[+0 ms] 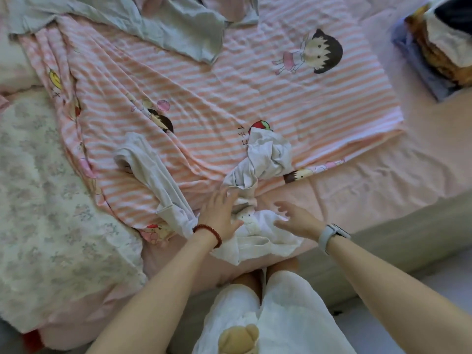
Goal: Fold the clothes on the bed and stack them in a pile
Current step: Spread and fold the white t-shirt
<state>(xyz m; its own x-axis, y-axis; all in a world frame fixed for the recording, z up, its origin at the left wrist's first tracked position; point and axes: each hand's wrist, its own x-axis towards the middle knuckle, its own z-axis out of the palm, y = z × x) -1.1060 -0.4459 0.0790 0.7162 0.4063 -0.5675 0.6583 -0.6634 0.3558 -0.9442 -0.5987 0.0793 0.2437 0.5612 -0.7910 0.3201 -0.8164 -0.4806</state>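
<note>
Both forearms reach forward from the bottom of the view, over the person's knees, to the near edge of the bed (383, 175). Left hand (221, 212), with a red bead bracelet at the wrist, lies flat with fingers spread and straight, pressing on a crumpled white garment (258, 233) that sits right at the bed's edge. Right hand (293, 219), a pale watch on its wrist, hovers just beside it with fingers loosely extended, holding nothing; whether it touches the cloth I cannot tell.

Outward from the hands, the garment runs away from the person: one long white part (153, 169) trails up and to the left, another twisted bunch (265, 157) lies straight ahead, both resting on a pink striped sheet (229, 98) printed with cartoon figures. Its long axis thus looks roughly diagonal, left-far to right-near, and the left hand is nearer the trailing part. A grey garment (153, 26) lies well beyond, unfolded. At far right sits a pile of folded clothes (439, 52).
</note>
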